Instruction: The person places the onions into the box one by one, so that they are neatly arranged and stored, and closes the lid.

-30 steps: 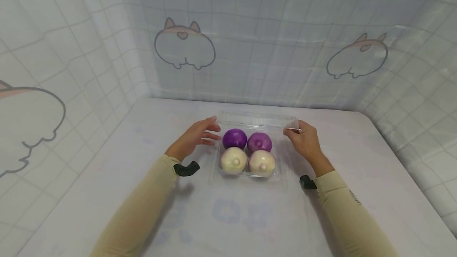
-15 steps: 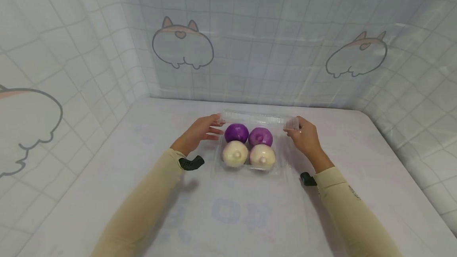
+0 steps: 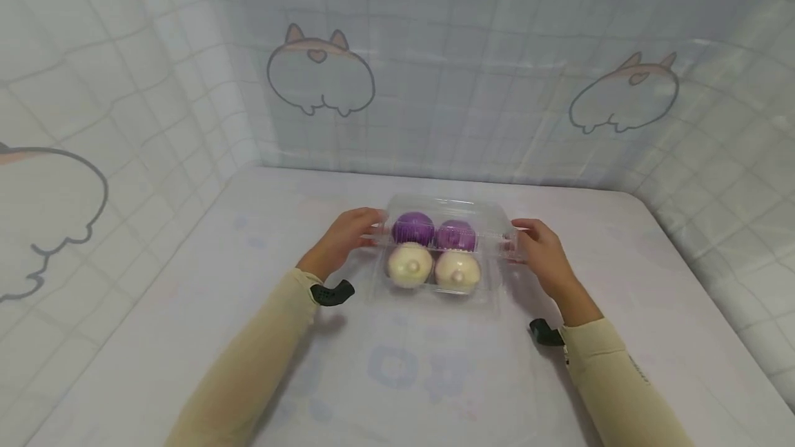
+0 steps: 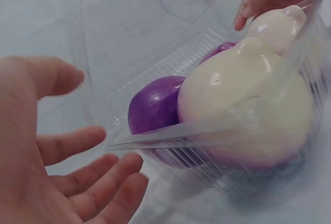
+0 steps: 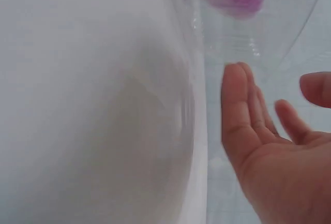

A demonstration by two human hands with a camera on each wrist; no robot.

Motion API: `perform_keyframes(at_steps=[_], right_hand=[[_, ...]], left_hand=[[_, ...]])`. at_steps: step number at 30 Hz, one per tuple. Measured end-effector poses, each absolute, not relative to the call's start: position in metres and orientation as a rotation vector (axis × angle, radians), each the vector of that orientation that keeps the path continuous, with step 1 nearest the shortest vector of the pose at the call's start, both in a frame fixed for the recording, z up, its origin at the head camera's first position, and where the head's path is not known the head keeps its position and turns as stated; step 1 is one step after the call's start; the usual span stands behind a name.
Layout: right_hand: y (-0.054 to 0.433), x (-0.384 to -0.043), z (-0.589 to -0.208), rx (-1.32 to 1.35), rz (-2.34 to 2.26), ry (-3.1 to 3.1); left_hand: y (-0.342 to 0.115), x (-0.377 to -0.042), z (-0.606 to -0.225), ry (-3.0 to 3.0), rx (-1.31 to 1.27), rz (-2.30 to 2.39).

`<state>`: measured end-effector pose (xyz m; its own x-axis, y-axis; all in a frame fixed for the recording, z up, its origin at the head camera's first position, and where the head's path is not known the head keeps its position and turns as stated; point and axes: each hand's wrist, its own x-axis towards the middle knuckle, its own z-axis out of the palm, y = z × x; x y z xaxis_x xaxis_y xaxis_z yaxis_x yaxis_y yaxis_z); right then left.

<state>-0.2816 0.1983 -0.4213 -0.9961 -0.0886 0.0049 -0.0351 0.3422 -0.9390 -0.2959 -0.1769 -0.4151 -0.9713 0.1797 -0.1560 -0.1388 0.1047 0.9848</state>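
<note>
A clear plastic clamshell box [image 3: 491, 285] stands on the table. Its hinged lid [image 3: 444, 207] leans forward over the back row. Inside sit two glossy purple onion-like bulbs [image 3: 413, 228] at the back and two cream ones [image 3: 410, 265] in front, each with a small nub. At the box's left side is my left hand [image 3: 348, 236], fingers spread and loosely bent, tips close to the plastic edge in the left wrist view. On the other side my right hand [image 3: 543, 254] has nearly straight fingers [image 5: 235, 97] against the lid's right end, thumb apart.
A pale patterned cloth covers the table [image 3: 397, 392]. White grid-printed curtains [image 3: 459, 88] with cartoon animal drawings enclose it at the back and both sides. Dark camera mounts [image 3: 333, 293] sit on both wrists.
The lid has swung forward from behind the box to over the purple bulbs. My right hand has loosened its pinch on the lid edge and shifted slightly right and toward me.
</note>
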Motion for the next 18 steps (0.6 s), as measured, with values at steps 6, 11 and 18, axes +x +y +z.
perform_keyframes(at_steps=[6,11,18], right_hand=[[0.205,-0.259,-0.422,-0.106,-1.785,2.302],[0.201,-0.245,-0.421,-0.108,-1.710,2.315],[0.206,-0.227,-0.421,-0.124,-1.707,2.235]], left_hand=[[-0.173,-0.289,-0.421,2.245,0.010,1.896],[-0.174,-0.278,-0.426,2.305,0.029,1.877],[-0.175,-0.255,-0.430,2.355,0.056,1.815]])
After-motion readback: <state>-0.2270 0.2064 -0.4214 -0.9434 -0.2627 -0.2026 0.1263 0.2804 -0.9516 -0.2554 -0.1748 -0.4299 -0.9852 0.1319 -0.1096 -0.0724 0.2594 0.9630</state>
